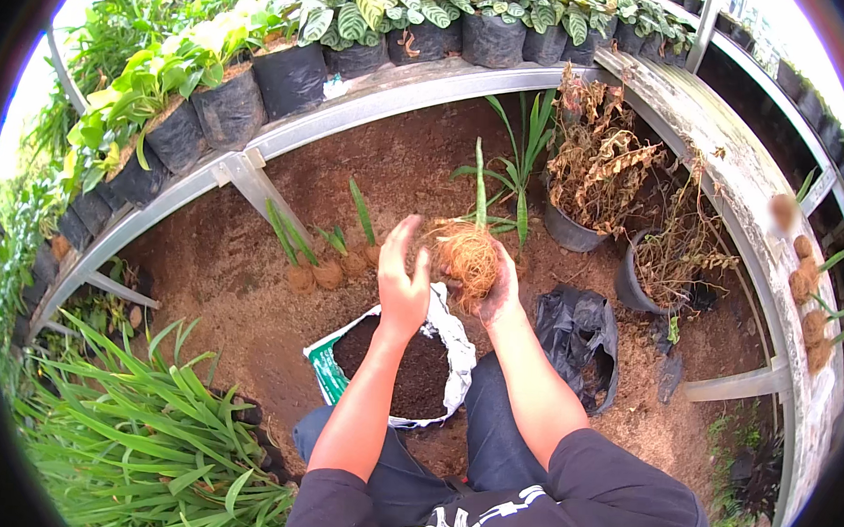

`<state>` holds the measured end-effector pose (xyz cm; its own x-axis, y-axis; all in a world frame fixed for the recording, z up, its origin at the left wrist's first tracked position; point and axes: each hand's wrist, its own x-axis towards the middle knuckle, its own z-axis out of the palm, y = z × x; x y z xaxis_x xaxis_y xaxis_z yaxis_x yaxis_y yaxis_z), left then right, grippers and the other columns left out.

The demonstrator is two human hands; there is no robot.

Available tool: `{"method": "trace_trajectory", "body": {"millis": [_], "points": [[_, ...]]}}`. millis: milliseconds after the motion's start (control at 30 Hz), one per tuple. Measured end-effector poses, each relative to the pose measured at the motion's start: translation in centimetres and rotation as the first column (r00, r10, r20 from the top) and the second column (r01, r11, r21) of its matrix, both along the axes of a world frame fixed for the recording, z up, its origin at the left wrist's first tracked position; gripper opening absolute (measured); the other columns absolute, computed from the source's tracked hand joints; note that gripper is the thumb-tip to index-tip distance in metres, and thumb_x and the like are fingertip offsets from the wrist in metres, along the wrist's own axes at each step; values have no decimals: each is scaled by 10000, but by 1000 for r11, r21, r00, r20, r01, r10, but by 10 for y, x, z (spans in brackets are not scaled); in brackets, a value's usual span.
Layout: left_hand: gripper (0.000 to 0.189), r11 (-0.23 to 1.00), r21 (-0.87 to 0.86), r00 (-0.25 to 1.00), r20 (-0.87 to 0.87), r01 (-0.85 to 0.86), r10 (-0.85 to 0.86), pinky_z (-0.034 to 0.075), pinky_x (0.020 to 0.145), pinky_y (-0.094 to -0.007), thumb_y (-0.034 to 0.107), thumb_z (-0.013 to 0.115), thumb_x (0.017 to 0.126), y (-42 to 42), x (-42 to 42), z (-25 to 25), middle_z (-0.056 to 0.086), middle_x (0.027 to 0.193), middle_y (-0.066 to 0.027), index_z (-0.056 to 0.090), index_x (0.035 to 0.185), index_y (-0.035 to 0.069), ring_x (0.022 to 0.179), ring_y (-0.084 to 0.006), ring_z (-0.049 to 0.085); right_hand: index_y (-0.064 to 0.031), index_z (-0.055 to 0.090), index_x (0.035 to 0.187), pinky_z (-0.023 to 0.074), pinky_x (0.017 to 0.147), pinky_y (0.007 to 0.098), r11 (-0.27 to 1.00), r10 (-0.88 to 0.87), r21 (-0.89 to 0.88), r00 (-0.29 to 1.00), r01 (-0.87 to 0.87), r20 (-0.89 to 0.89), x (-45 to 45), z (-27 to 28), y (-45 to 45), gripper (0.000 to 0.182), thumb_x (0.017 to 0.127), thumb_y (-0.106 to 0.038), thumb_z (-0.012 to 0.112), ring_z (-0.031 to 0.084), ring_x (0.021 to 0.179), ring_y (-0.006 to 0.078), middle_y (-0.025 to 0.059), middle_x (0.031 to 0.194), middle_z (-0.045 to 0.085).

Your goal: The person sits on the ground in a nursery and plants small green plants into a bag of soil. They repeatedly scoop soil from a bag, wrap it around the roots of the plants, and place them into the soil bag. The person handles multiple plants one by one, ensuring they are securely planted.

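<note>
My right hand holds a ball of brown coconut fibre from its right side. A single green spear-like leaf stands up out of the ball. To the left of it, my left hand is raised with the fingers apart and nothing in the grasp. Below both hands, an open white and green plastic sack sits between my knees, with dark potting soil inside. My left forearm hides part of the sack.
Several small fibre balls with green leaves line the ground at back left. At right are a black plastic bag and pots of dried plants. A metal-framed bench bearing bagged plants curves behind. Long-leaved plants fill the lower left.
</note>
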<state>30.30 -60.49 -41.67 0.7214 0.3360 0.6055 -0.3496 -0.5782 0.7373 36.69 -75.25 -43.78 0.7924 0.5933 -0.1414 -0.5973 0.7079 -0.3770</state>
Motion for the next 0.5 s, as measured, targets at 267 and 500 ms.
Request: {"method": "trace_trajectory", "body": {"millis": [267, 500], "points": [[757, 944, 245, 974, -104, 223, -203, 285, 1180, -474, 299, 644, 942, -35, -19, -2, 372, 1543, -276, 311, 1524, -52, 1437, -404, 366, -103, 609, 1256, 562, 847, 409, 997, -43, 58, 999, 42, 22, -1, -14, 3, 448, 1036, -422, 384, 676, 1004, 221, 63, 1131, 701], [729, 927, 368, 995, -84, 78, -51, 335, 1130, -487, 295, 676, 924, -29, -27, 0, 451, 1480, -271, 372, 1465, -88, 1356, -420, 445, -96, 613, 1241, 542, 921, 382, 988, -94, -125, 996, 95, 14, -32, 7, 21, 401, 1046, -399, 437, 673, 1014, 214, 60, 1118, 695]]}}
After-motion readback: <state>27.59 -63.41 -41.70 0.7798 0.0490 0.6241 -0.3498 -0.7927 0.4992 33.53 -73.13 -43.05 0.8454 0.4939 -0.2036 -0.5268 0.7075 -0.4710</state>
